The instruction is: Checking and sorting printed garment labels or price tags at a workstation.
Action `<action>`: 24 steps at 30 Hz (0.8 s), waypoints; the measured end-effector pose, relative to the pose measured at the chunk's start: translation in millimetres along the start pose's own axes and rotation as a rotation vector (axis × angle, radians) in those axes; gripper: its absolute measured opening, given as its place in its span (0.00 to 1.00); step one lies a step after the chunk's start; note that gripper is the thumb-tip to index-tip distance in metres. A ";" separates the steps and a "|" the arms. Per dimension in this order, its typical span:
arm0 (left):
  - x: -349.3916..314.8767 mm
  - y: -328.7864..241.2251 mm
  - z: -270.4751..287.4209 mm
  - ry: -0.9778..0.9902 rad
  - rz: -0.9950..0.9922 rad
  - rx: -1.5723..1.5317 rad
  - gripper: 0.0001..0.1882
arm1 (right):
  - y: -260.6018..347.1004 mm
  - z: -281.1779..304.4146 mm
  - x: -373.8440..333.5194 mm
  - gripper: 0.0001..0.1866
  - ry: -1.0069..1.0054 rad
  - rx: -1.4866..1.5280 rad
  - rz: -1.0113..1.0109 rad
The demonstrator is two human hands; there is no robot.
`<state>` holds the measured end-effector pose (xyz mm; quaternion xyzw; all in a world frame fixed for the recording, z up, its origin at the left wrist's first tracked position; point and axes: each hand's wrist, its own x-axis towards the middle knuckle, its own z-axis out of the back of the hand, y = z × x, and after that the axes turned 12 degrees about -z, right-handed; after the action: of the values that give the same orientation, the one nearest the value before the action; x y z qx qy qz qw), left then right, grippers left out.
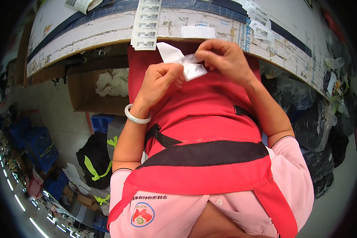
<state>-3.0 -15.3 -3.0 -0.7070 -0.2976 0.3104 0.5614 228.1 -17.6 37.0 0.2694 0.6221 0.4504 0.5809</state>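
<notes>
In front of my red apron, just off the table edge, both hands work on a white label strip. My left hand pinches it between thumb and fingers, with one end sticking up and a printed end pointing to the right. My right hand is closed in a pinch at a small, motion-blurred printed label beside it; whether this piece is still joined to the strip I cannot tell. A long strip of barcode labels hangs over the table edge, left of a flat white rectangular piece.
The worn white table spans the far side. More label strips lie at its right. Below left stands a cardboard box holding crumpled white paper. Blue crates stand farther left; dark plastic bags pile up at right.
</notes>
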 end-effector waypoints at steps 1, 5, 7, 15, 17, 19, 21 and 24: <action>0.7 -0.7 -1.8 -0.041 -0.053 -0.004 0.19 | -1.6 7.6 7.8 0.08 -0.076 -0.019 0.008; 3.7 -2.0 -2.4 -0.118 -0.155 0.033 0.25 | 3.4 29.7 30.9 0.11 -0.180 -0.012 0.003; 4.0 0.0 -1.6 -0.118 -0.139 0.025 0.25 | 7.1 33.1 35.7 0.11 -0.191 -0.001 -0.037; 5.5 6.2 -2.1 -0.114 -0.112 0.017 0.22 | 3.9 31.9 47.7 0.11 -0.191 -0.025 -0.064; 5.6 6.7 -2.8 -0.118 -0.125 0.048 0.21 | 3.7 31.6 47.3 0.11 -0.184 -0.025 -0.056; 5.2 7.9 -1.9 -0.115 -0.117 0.050 0.21 | 5.7 29.1 46.3 0.11 -0.214 -0.069 -0.070; 4.7 8.5 -2.7 -0.113 -0.109 0.052 0.20 | 3.2 29.3 46.8 0.11 -0.209 -0.075 -0.061; 4.3 8.6 -4.8 -0.119 -0.123 0.033 0.20 | 3.0 27.9 45.6 0.11 -0.214 -0.093 -0.050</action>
<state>4.0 -16.5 -11.0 -0.6583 -0.3680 0.3219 0.5724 246.3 29.8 20.0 0.2734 0.5415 0.4327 0.6670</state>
